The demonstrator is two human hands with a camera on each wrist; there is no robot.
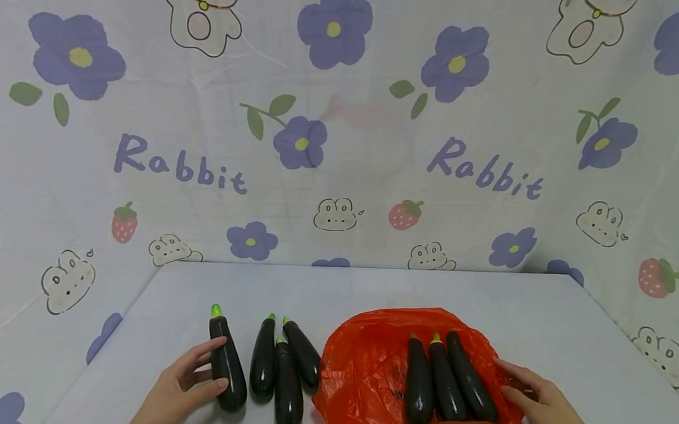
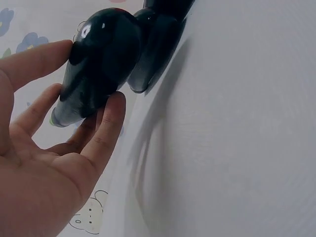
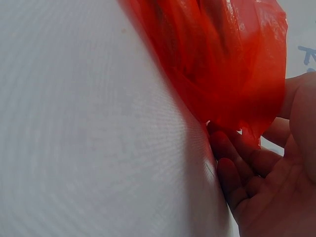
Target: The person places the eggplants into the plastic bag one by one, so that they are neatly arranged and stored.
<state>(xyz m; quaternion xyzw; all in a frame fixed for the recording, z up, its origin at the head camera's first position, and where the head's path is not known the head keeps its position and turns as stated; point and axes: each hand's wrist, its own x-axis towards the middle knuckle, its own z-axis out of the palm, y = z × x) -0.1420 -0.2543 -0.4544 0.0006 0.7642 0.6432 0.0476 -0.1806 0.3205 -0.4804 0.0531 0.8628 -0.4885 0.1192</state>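
Observation:
My left hand (image 1: 179, 386) holds a glossy dark eggplant (image 1: 229, 368) with a bright green stem end, thumb on its near side and fingers on the far side. In the left wrist view, the fingertips and thumb grip this eggplant (image 2: 101, 61), which looks raised off the table. Just right of it lie three more eggplants (image 1: 288, 391), close together. A red plastic bag (image 1: 358, 375) lies spread with its mouth up, and three eggplants (image 1: 446, 381) rest side by side inside. At the bag's right edge, my right hand (image 1: 538, 396) holds the rim; the right wrist view shows fingers against the red film (image 3: 237, 84).
Everything rests on a white table (image 1: 274, 284), whose back edge meets a hanging cloth (image 1: 372, 172) printed with purple flowers, rabbits, strawberries and the word Rabbit. The bag's left edge touches or nearly touches the closest loose eggplant.

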